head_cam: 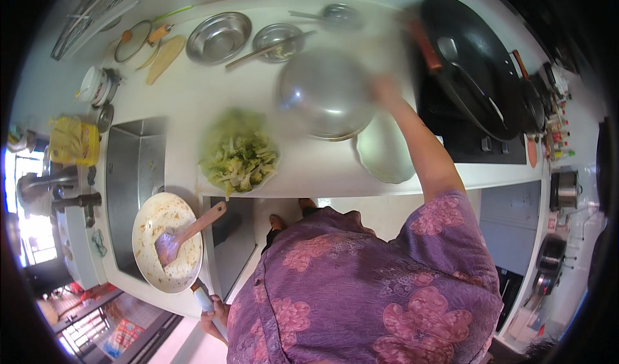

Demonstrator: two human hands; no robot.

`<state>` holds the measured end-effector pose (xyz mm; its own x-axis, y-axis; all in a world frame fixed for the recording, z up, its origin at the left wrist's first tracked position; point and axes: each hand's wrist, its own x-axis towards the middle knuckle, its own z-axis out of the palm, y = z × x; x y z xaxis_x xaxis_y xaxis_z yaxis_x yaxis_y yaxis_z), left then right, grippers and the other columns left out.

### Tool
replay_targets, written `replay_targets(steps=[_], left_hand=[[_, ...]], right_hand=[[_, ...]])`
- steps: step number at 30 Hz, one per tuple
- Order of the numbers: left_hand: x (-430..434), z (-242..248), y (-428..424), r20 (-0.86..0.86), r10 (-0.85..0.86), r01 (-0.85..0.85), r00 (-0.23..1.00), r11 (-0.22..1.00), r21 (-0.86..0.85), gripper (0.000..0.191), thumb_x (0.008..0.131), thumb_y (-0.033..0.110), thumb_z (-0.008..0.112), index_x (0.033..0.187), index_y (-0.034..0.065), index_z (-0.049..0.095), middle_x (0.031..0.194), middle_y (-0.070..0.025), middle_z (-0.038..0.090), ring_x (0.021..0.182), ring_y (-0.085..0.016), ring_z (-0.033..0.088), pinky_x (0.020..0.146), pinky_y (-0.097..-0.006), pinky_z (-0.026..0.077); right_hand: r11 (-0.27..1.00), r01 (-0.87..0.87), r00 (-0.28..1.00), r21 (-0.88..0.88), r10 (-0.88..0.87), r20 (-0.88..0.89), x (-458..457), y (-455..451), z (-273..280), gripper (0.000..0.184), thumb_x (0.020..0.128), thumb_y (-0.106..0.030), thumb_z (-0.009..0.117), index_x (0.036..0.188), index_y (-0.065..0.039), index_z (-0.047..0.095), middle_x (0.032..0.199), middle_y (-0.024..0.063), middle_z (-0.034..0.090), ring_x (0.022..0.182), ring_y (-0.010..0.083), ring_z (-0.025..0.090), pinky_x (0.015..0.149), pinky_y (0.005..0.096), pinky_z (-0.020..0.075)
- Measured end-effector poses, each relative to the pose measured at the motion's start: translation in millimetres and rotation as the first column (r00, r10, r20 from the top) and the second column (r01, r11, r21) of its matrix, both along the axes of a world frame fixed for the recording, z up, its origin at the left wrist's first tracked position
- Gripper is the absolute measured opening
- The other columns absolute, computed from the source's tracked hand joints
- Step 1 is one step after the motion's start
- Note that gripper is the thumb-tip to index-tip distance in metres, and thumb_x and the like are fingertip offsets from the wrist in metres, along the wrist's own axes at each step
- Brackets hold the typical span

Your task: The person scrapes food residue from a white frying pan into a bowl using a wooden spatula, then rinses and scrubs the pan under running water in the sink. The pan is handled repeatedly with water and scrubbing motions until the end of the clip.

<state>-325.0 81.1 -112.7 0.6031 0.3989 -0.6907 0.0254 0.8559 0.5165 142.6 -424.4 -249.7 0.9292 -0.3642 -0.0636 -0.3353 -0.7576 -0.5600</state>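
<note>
My left hand (217, 311) grips the pale handle of a white-lined frying pan (145, 248) at the front edge of the sink. Brown residue marks the pan's inside, and a wooden spatula (200, 223) lies across it. My right hand (387, 91), blurred, is at the right edge of a domed stainless steel bowl (329, 95) whose rounded outside faces up. Beneath it, partly covered, shows a pale scalloped dish (387, 146). Left of the bowl, cut broccoli (242, 161) is heaped on a plate, its upper part hazy.
A black wok (483, 69) holding a metal utensil sits on the cooktop at right. Behind are a steel basin (220, 37) and a small steel bowl (278, 42) with chopsticks across it. At left are the sink (135, 170) and a yellow container (75, 141).
</note>
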Motion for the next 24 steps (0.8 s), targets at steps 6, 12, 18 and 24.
replay_targets(steps=[6, 12, 18, 24], left_hand=[[11, 10, -11, 0.088, -0.079, 0.065, 0.993, 0.987, 0.148, 0.030, 0.070, 0.015, 0.056, 0.090, -0.0064, 0.051, 0.055, -0.0026, 0.045, 0.034, -0.012, 0.035, 0.031, -0.0266, 0.028], [15, 3, 0, 0.196, 0.008, -0.016, 0.981, 0.999, 0.041, 0.031, 0.071, 0.017, 0.056, 0.090, -0.0065, 0.052, 0.052, 0.0003, 0.041, 0.032, -0.009, 0.035, 0.027, -0.0249, 0.027], [-2, -9, 34, 0.239, 0.008, 0.002, 0.971, 0.999, -0.039, 0.031, 0.071, 0.013, 0.058, 0.093, -0.0083, 0.051, 0.055, -0.0024, 0.041, 0.035, -0.012, 0.037, 0.030, -0.0277, 0.027], [-13, -26, 83, 0.331, -0.027, 0.075, 0.943, 0.988, -0.134, 0.026, 0.073, 0.009, 0.059, 0.092, -0.0089, 0.052, 0.053, -0.0031, 0.039, 0.037, -0.013, 0.039, 0.032, -0.0281, 0.029]], right_hand=[[0.981, 0.191, 0.942, 0.017, -0.189, 0.278, -13, 13, 71, 0.028, 0.080, -0.021, 0.051, 0.084, 0.001, 0.068, 0.086, 0.0214, 0.066, 0.083, 0.0359, 0.065, 0.072, 0.0411, 0.0505], [0.743, -0.115, 0.892, 0.659, -0.215, 0.398, -37, 122, 151, 0.022, 0.086, -0.005, 0.058, 0.107, 0.001, 0.063, 0.094, 0.0057, 0.063, 0.077, 0.0127, 0.060, 0.058, 0.0259, 0.0508], [0.612, -0.541, 0.832, 0.577, 0.290, 0.473, -78, 261, 187, 0.020, 0.088, -0.005, 0.056, 0.105, 0.002, 0.064, 0.081, 0.0026, 0.061, 0.067, 0.0075, 0.054, 0.059, 0.0208, 0.0452], [0.378, -0.755, 0.619, 0.537, 0.681, 0.391, -100, 409, 186, 0.022, 0.091, -0.018, 0.054, 0.105, -0.003, 0.065, 0.076, 0.0012, 0.060, 0.064, 0.0058, 0.054, 0.054, 0.0199, 0.0438]])
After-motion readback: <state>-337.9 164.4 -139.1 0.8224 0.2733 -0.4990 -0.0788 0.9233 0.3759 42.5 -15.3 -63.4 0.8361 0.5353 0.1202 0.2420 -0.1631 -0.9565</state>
